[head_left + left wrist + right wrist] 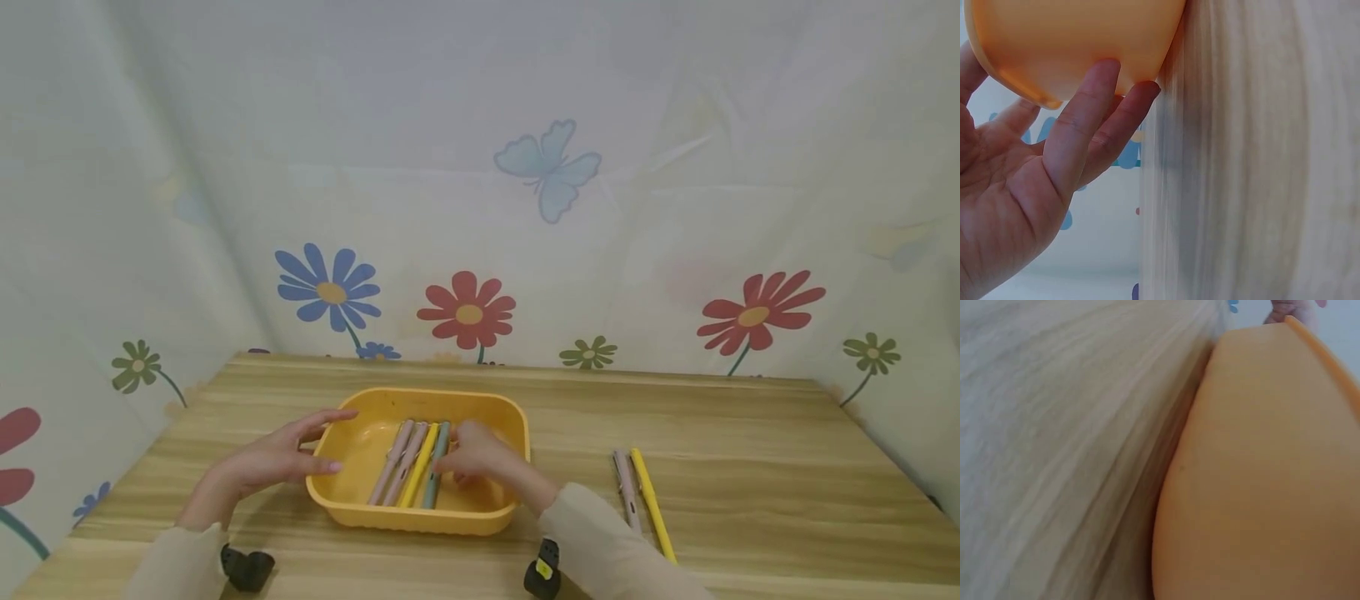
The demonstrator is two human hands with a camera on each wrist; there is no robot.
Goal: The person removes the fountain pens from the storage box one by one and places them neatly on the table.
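Nearest: loose pink pen point(626, 492) and loose yellow pen point(654, 506) on table point(750, 475), right of tray point(412, 521). Left hand point(273, 457) spread at tray's left end, thumb and index over rim. Right hand point(480, 454) inside, curled beside green pen point(437, 467), last of a four-pen row; can't tell if it's pinching anything. Flowered curtain point(375, 125) behind.

My read: step is lining up the row; next move calls for a light fingertip touch, tray steadied.

Left wrist view shows fingers against tray's outer wall, hidden from head view. Right wrist view: mostly outer wall, no pens; only head view shows those.
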